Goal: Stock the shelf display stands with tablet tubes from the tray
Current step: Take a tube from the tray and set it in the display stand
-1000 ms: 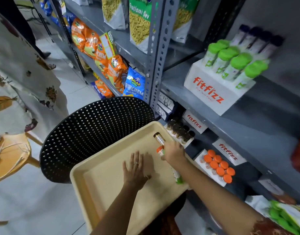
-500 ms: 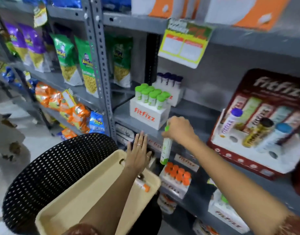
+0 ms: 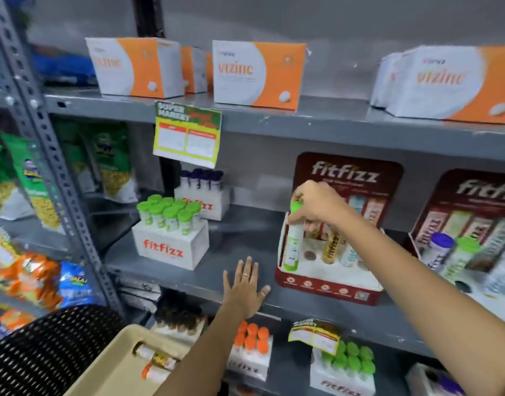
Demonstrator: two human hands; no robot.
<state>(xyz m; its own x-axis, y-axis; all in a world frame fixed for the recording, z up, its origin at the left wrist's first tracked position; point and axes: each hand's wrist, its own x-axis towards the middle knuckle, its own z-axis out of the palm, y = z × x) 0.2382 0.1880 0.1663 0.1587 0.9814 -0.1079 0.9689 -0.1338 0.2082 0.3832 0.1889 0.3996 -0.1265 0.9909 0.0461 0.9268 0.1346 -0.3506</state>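
**Green-capped tube held at the dark red display stand**

The right hand (image 3: 317, 205) is closed around the top of a green-capped tablet tube (image 3: 293, 238), fingers wrapped just under the cap. The tube hangs upright at the left end of the dark red display stand (image 3: 325, 287), its lower end down at the stand's white tray, beside an empty round hole. Whether the base is already seated in a hole cannot be told. Two other tubes stand in the same stand, just to the right of the held one and partly behind the right wrist.

The left hand (image 3: 245, 287) is open, fingers spread, palm flat on the front edge of the grey shelf (image 3: 245, 232), below and to the left of the held tube and well apart from it. It holds nothing.

The beige tray (image 3: 117, 370) sits at the bottom left, resting on a black perforated chair (image 3: 45, 350), beneath the left forearm. A few tubes (image 3: 155, 361) lie on their sides in it, near the forearm but untouched by either hand.
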